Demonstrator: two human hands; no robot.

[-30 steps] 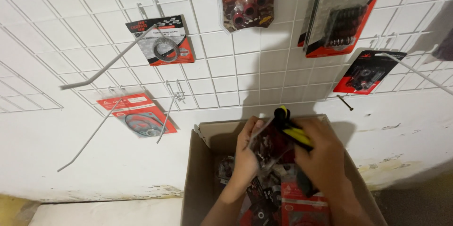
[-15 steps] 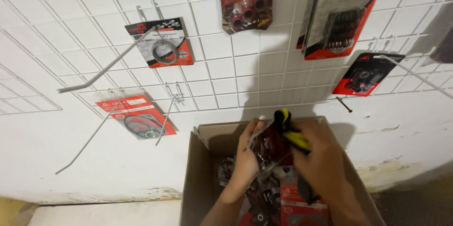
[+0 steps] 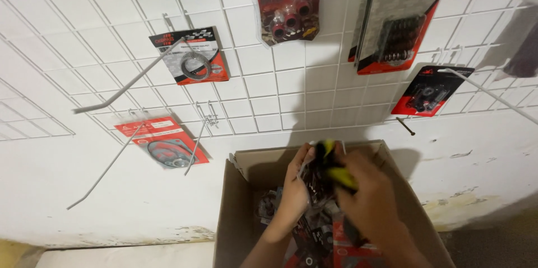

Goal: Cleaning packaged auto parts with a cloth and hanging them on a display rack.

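An open cardboard box (image 3: 241, 212) stands against a white wall and holds several red and black blister packs of small parts (image 3: 347, 254). My left hand (image 3: 294, 187) and my right hand (image 3: 367, 198) are both over the box. Together they grip a dark pack with a yellow and black part (image 3: 330, 167), held up near the box's far edge. The pack is blurred and partly covered by my right hand's fingers.
A white wire grid panel (image 3: 280, 86) covers the wall above the box. Long metal hooks (image 3: 126, 86) stick out from it, and carded parts hang there: a ring pack (image 3: 193, 58), a gasket pack (image 3: 165, 145), a red roller pack (image 3: 288, 5), a spring pack (image 3: 395, 19).
Both hands have shifted slightly with the yellow and black pack over the box; the view has tipped a little. The hanging packs have not moved.
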